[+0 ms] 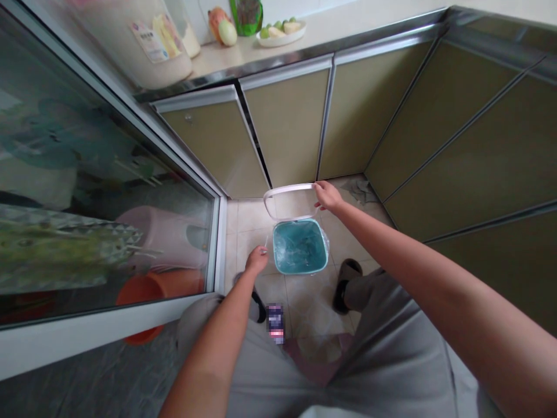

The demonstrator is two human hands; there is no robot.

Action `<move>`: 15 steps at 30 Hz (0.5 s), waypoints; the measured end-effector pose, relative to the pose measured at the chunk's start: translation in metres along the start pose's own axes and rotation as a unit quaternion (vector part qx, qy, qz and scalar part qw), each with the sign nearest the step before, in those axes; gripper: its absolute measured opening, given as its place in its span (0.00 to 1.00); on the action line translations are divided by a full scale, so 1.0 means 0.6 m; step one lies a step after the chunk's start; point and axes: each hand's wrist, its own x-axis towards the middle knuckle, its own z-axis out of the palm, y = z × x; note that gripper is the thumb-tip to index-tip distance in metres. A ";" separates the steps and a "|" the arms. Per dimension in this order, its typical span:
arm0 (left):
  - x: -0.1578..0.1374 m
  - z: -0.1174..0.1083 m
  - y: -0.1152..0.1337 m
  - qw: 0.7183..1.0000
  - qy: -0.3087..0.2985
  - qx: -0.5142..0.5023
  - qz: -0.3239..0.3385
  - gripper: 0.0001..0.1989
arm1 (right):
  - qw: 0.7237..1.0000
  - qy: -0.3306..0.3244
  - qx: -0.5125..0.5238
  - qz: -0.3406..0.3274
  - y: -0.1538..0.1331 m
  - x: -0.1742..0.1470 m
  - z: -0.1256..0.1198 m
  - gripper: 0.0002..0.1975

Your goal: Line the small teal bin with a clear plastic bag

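**Right hand on the pink ring, teal bin open below**

My right hand [328, 196] is closed around the far right corner of a pink ring [290, 187], thumb and fingers wrapped on its bar. The ring is raised at the far side of a teal bin [300, 272], its near edge meeting the bin's far rim, and its long axis runs left to right. The bin sits upright on the tiled floor [304, 302] between my feet and the cabinets [285, 122]; its mouth faces up, and it looks about as broad as it is deep.

From my right hand the bin lies nearer to me and a little left. From my left hand [256, 259] it lies just to the right, apart from my fingers. The left hand is nearer the bin's left wall; the right is the one on the ring.

My right forearm reaches in from the near right, stretched long, wrist roughly in line with it. My left forearm comes up from the near left, its back turned upward, the fingers curled and the tips drawn together. I cannot tell whether they pinch something thin and clear.

A blurred packet [275, 323] lies on the near side, beside my left slipper [260, 307].
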 end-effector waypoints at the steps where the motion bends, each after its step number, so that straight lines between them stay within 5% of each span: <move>1: 0.005 0.000 0.004 1.000 0.010 -0.002 -0.013 0.15 | 1.000 0.000 -0.002 -0.003 0.002 -0.003 -0.001 0.28; 9: 0.026 0.005 0.028 0.997 0.049 0.009 -0.063 0.15 | 0.998 0.028 0.060 -0.014 0.036 -0.016 -0.007 0.24; 12: 0.034 0.010 0.025 0.996 0.058 0.010 -0.071 0.18 | 0.988 0.070 0.125 0.053 0.093 -0.010 0.001 0.22; 15: 0.045 0.017 0.016 0.994 0.063 0.005 -0.086 0.21 | 0.982 0.065 0.085 0.156 0.180 -0.019 0.011 0.19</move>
